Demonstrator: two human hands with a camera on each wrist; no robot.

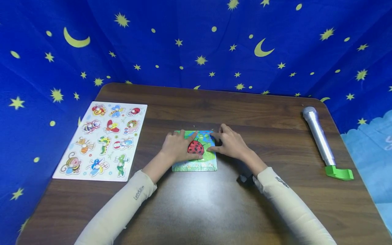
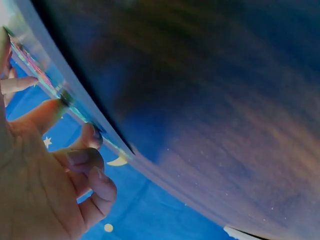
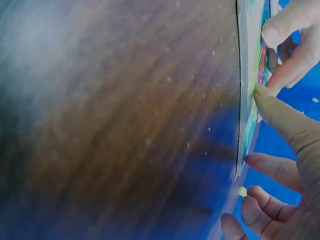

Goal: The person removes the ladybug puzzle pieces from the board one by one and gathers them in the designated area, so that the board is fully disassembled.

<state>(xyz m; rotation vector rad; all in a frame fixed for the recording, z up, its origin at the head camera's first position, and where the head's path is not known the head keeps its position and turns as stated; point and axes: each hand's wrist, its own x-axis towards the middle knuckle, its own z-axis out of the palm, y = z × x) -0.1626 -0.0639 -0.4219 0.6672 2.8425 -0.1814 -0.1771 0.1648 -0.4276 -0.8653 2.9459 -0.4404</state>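
A small flat ladybug picture board (image 1: 209, 165) lies on the table, green and blue with a red spotted ladybug (image 1: 196, 147) in its middle. My left hand (image 1: 176, 146) rests over its left side, thumb and index finger stretched across the picture. From the right, my right hand (image 1: 231, 143) touches the board with thumb and index finger near its right edge. In the left wrist view, the left hand (image 2: 45, 170) has its other fingers loosely bent by the board's edge. The right hand (image 3: 285, 165) in the right wrist view lays its thumb on the board's face.
A white peg puzzle board (image 1: 111, 127) with several insect pieces lies on the left of the brown table (image 1: 196, 211). On the right lies a silver microphone (image 1: 318, 134) with a green base (image 1: 339, 173). A small black object (image 1: 245, 179) sits under the right wrist. A blue curtain (image 1: 171, 20) hangs behind.
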